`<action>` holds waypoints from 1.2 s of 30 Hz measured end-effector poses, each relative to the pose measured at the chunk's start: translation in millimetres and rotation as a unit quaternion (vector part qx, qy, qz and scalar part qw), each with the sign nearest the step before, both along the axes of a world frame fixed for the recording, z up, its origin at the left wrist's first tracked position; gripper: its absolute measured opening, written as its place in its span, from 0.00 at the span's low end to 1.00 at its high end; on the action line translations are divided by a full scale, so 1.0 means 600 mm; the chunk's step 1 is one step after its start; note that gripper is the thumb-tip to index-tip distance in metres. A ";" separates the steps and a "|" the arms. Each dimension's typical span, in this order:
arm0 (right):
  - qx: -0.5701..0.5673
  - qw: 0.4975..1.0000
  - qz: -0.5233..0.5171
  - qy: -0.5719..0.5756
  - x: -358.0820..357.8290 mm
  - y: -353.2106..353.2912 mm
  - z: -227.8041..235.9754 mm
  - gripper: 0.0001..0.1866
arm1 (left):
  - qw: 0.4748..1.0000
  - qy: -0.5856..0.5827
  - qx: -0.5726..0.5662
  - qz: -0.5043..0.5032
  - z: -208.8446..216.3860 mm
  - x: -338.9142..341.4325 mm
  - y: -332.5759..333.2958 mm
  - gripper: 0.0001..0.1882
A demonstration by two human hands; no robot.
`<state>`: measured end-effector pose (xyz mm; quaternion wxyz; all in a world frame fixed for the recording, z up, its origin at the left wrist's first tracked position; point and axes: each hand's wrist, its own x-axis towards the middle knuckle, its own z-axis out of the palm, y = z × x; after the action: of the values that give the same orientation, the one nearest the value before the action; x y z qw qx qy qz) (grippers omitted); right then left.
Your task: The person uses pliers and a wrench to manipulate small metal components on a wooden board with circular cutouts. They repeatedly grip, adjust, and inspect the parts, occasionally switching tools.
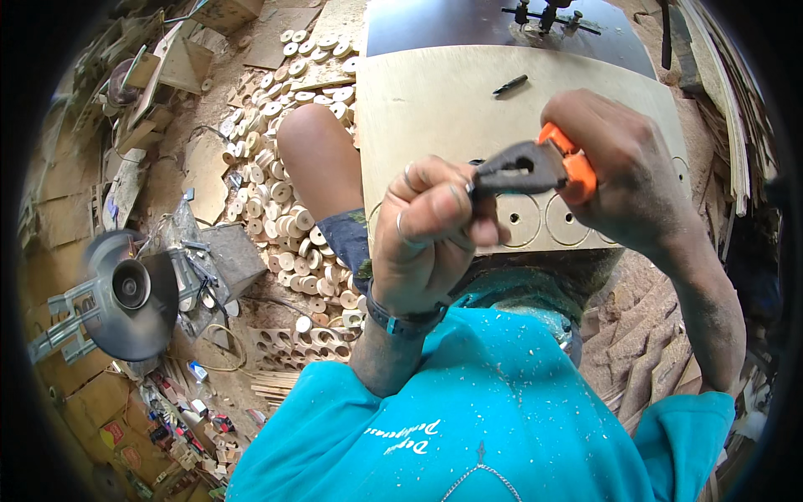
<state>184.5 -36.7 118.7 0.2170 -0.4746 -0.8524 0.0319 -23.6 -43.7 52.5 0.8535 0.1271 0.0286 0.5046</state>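
My right hand point(623, 159) is wrapped round the orange handles of a pair of pliers point(520, 170), whose dark jaws point left. At the jaw tips, my left hand point(431, 222) is closed, thumb and fingers pinched around something small and dark that is mostly hidden. Both hands are raised over a pale plywood sheet point(418, 100). On that sheet, beyond the pliers, lies a dark drill bit point(510, 85). Ring-shaped grooves with centre holes, such as one circle point(517, 219), run along the sheet's near edge.
Beneath the sheet's far end is a dark tabletop point(468, 25) with a black metal fixture point(548, 17). Many small wooden discs point(280, 192) are heaped on the floor left of my knee. A disc-shaped power tool point(130, 289) stands farther left. Stacked boards point(723, 100) line the right.
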 end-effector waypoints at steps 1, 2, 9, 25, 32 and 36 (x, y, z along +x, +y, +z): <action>-0.017 0.999 -0.025 -0.018 0.000 -0.001 0.005 0.19 | 1.000 0.001 -0.012 0.005 -0.002 -0.003 0.004 0.04; 0.011 0.999 -0.024 -0.041 0.002 -0.001 0.012 0.19 | 1.000 0.009 0.006 0.003 -0.003 -0.007 0.007 0.04; 0.164 0.973 -0.036 -0.157 0.005 0.003 0.049 0.23 | 1.000 -0.005 0.005 -0.013 0.001 -0.007 0.012 0.07; 0.096 0.970 -0.185 -0.124 -0.001 -0.031 0.062 0.30 | 0.990 -0.130 -0.011 0.042 0.008 0.025 0.000 0.12; 0.077 0.977 -0.186 -0.072 -0.019 -0.037 0.052 0.32 | 0.983 -0.024 0.076 0.166 0.012 0.051 -0.006 0.12; 0.100 0.974 -0.184 -0.085 -0.024 -0.037 0.046 0.31 | 0.961 0.057 0.133 0.235 0.012 0.055 -0.007 0.12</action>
<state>170.4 -59.0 146.6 0.1925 -0.6000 -0.7647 -0.1348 9.6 -47.8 59.9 0.6835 0.2576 0.0390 0.6819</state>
